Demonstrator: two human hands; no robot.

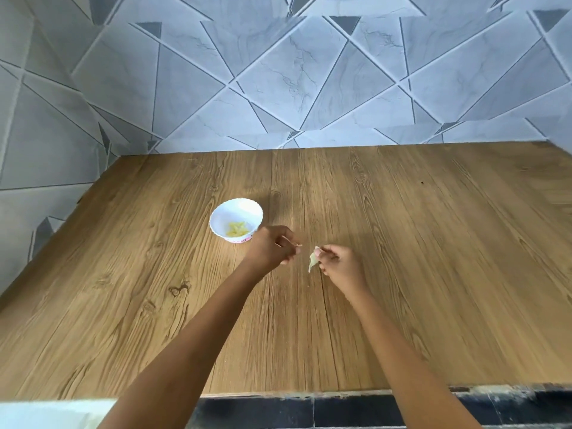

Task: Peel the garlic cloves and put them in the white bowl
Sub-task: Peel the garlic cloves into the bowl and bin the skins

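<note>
A small white bowl (pixel 236 219) with a scalloped rim stands on the wooden counter, with several peeled yellowish garlic cloves (pixel 237 229) inside. Just right of the bowl, my left hand (pixel 272 247) has its fingers curled and pinches a thin sliver of garlic skin (pixel 297 244) at its fingertips. A short gap to the right, my right hand (pixel 335 263) pinches a pale garlic clove (pixel 313 262) that points down above the counter. The two hands are apart.
The wood-grain counter (pixel 402 258) runs back to a tiled wall (pixel 278 72) behind and on the left. Its front edge (pixel 340 391) lies near the bottom, with dark floor tiles below. A pale object (pixel 46 413) shows at the bottom left corner.
</note>
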